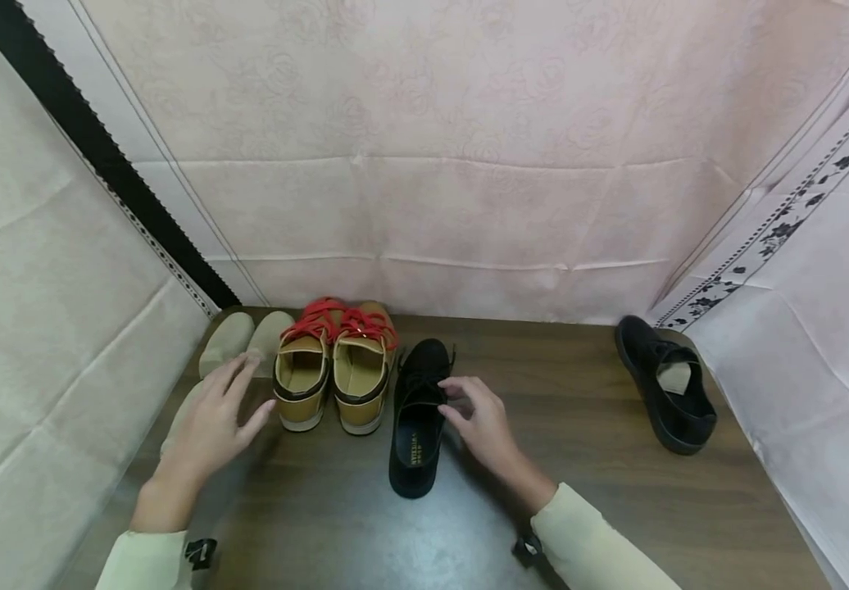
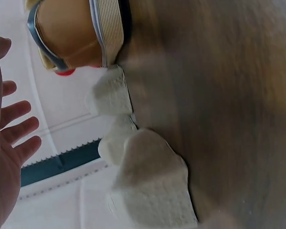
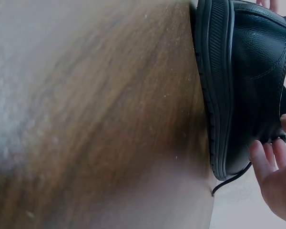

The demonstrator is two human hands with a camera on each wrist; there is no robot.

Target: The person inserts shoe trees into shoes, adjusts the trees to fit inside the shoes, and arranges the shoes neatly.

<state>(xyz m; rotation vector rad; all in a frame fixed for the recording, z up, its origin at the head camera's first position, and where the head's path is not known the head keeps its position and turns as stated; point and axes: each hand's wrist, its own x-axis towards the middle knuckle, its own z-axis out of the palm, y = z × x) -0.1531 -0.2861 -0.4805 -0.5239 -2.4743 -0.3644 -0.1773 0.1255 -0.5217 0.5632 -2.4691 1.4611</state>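
A black lace-up shoe [image 1: 415, 434] stands on the floor, toe toward the back cloth. My right hand [image 1: 482, 422] is at its right side, fingers bent loosely and thumb apart from them. In the right wrist view the fingertips [image 3: 257, 149] are against the black upper, and the thumb is by the opening. My left hand [image 1: 211, 422] hovers with fingers spread over pale, soft-looking slippers [image 1: 227, 340], partly hiding them. Between the hands stands a pair of tan shoes [image 1: 361, 397] with red laces [image 1: 369, 324], side by side.
Another black shoe [image 1: 664, 385] stands apart at the far right, with something pale inside. Pinkish patterned cloth [image 1: 432, 205] hangs behind the wooden floor [image 1: 542, 369]. White cloth bounds the left [image 1: 48, 328] and right [image 1: 823, 352] sides.
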